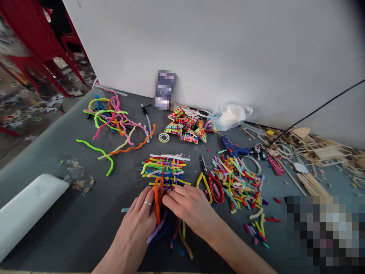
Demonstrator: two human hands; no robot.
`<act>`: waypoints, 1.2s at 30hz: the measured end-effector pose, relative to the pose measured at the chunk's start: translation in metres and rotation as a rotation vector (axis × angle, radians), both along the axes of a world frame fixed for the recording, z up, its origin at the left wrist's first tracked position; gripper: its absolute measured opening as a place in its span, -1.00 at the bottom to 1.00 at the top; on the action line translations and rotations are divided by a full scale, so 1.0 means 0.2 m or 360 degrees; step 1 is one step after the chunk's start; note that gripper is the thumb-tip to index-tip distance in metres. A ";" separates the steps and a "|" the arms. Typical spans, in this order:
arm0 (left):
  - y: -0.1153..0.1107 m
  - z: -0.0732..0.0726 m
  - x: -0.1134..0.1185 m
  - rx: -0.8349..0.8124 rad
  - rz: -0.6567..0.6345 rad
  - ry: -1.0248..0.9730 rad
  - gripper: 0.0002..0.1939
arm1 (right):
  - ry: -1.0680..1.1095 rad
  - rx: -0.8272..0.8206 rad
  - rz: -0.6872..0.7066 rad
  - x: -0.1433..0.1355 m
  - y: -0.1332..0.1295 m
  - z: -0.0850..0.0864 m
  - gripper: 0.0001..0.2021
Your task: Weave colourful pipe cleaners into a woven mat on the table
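A woven mat of colourful pipe cleaners (168, 169) lies on the dark table, a white strip across its far edge. At its near edge, my left hand (142, 211) has its fingers bent and closed around the weave, with a ring on one finger. My right hand (185, 205) presses its closed fingertips on the same edge, just right of the left. An orange pipe cleaner (157, 201) loops up between the hands. Loose blue, purple and brown ends (186, 245) hang toward me below them. The fingertips are partly hidden.
Scissors (205, 180) and cut pipe-cleaner pieces (239, 182) lie right, a blue glue gun (234, 146) beyond. Small woven pouches (185, 123) sit behind the mat. Long pipe cleaners (114, 118) are back left, a white case (31, 209) near left. Wooden sticks (325, 152) cover the far right.
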State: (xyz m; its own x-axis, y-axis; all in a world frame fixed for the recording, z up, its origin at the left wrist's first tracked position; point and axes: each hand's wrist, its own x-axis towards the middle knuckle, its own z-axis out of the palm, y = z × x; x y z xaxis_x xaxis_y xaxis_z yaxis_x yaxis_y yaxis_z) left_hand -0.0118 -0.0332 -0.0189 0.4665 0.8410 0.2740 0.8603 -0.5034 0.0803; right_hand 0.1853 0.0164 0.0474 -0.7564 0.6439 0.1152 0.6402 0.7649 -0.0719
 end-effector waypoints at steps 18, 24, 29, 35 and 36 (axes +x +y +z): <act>-0.03 0.11 0.00 0.0022 -0.0142 0.0244 -0.47 | 0.0518 -0.0202 -0.0532 -0.06 0.07 -0.09 -0.54; -0.02 0.11 0.06 0.0155 -0.0095 0.0335 -0.44 | 0.0800 -0.0098 -0.0651 -0.08 0.02 -0.14 -0.84; -0.01 0.10 0.04 0.0088 -0.0085 0.0124 -0.42 | 0.1072 -0.0214 -0.0569 -0.07 -0.01 -0.19 -0.80; 0.01 0.04 -0.01 -0.0279 0.0031 -0.0627 -0.51 | 0.0873 -0.0199 -0.0445 -0.07 0.00 -0.18 -0.75; 0.02 0.03 -0.01 -0.0314 0.0023 -0.0688 -0.51 | 0.0838 -0.0165 -0.0441 -0.07 -0.01 -0.17 -0.75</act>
State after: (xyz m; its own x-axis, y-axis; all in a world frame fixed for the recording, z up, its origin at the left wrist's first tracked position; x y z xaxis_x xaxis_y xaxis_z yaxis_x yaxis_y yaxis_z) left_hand -0.0145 -0.0300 -0.0124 0.3328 0.9021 0.2747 0.7339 -0.4307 0.5252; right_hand 0.1715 0.0154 0.0127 -0.4172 0.8368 0.3545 0.6727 0.5466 -0.4987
